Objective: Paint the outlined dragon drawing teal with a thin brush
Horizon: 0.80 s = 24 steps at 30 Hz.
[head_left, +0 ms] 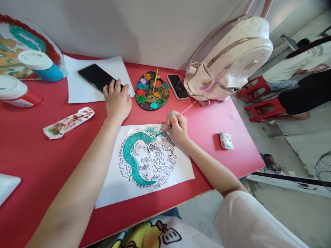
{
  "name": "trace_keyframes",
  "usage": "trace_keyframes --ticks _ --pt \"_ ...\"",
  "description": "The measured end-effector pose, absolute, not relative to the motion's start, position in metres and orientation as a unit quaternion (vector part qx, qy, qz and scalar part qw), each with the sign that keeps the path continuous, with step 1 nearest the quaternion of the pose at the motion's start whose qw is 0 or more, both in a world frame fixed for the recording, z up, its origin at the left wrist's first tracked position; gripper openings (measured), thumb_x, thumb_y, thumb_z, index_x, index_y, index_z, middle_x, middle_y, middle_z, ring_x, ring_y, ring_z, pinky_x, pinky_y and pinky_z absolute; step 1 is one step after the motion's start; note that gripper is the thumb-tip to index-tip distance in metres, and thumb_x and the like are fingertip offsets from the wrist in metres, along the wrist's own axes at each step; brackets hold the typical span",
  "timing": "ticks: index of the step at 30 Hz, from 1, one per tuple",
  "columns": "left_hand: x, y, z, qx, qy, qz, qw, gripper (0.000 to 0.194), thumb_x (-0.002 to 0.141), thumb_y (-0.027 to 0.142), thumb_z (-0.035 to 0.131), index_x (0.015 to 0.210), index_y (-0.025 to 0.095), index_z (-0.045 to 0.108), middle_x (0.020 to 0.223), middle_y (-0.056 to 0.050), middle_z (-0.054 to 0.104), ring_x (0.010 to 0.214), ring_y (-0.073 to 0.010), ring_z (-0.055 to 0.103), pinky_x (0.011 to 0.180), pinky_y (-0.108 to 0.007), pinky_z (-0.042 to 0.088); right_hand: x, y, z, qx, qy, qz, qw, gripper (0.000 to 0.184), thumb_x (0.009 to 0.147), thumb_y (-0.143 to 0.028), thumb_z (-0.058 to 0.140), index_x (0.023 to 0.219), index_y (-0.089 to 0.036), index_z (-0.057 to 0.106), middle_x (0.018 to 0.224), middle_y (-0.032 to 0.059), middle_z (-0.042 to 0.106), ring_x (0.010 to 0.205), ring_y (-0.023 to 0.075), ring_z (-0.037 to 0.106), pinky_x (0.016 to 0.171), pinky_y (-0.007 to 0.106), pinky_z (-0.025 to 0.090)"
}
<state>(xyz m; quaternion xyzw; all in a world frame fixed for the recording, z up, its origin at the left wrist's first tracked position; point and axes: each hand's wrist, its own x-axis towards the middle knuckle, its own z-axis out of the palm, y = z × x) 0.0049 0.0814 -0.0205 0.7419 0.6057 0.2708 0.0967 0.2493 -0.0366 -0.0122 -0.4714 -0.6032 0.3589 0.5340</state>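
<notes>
My right hand (178, 126) pinches a thin pink paintbrush (182, 113), its tip down on a sheet of paper (111, 186) printed with a dragon (156, 158) in black line. Much of the dragon's curved body is painted teal; the head and the surrounding clouds are mostly white. Above the sheet's upper left, my left hand (117, 100) lies palm down with fingers spread, their tips at the lower end of a black phone (99, 77). Between the hands and the wall sits a paint palette (144, 84) of several colours, a yellow brush (155, 81) lying across it.
A second phone (178, 86) and a pale backpack (232, 62) stand behind my right hand. A small packet (226, 141) lies rightward. Two paint bottles (43, 65), white paper (73, 86) and a paint-stained strip (68, 123) are leftward. People on red stools (266, 108) sit beyond the table.
</notes>
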Motion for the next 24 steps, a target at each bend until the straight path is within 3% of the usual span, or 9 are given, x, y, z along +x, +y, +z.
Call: trace_keyframes --ticks 7,12,17,24 --pt "0.0079 0.0811 -0.0254 0.734 0.604 0.298 0.085 0.046 0.107 0.031 0.054 0.149 0.033 0.074 0.182 -0.011 0.061 0.175 -0.0458 0.045 0.145 -0.080 0.027 0.2497 -0.0360 -0.0133 -0.471 -0.601 0.343 0.548 0.077 0.109 -0.090 0.058 0.066 -0.026 0.052 0.055 -0.0042 0.049 0.048 0.0115 0.043 0.049 0.029 0.038" --pt "0.0073 0.0821 -0.0269 0.736 0.602 0.302 0.072 0.047 0.107 0.032 0.057 0.151 0.035 0.073 0.179 -0.010 0.065 0.174 -0.0456 0.046 0.144 -0.080 0.030 0.2497 -0.0363 -0.0131 -0.463 -0.607 0.341 0.548 0.077 0.109 -0.089 0.058 0.065 -0.026 0.053 0.054 -0.0049 0.048 0.047 0.0111 0.043 0.048 0.029 0.037" --pt "0.0060 0.0823 -0.0250 0.739 0.600 0.293 0.091 0.050 0.105 0.029 0.060 0.153 0.034 0.073 0.184 -0.011 0.059 0.176 -0.0477 0.044 0.145 -0.082 0.026 0.2510 -0.0364 -0.0144 -0.476 -0.605 0.330 0.546 0.077 0.110 -0.089 0.056 0.065 -0.027 0.053 0.054 -0.0045 0.049 0.048 0.0115 0.044 0.050 0.030 0.038" --pt "0.0032 0.0832 -0.0215 0.745 0.605 0.265 0.098 0.051 0.104 0.037 0.068 0.155 0.036 0.072 0.186 -0.009 0.057 0.177 -0.0470 0.041 0.146 -0.078 0.026 0.2505 -0.0359 -0.0139 -0.471 -0.604 0.340 0.546 0.077 0.109 -0.090 0.057 0.066 -0.027 0.052 0.054 -0.0045 0.048 0.048 0.0117 0.044 0.049 0.030 0.038"
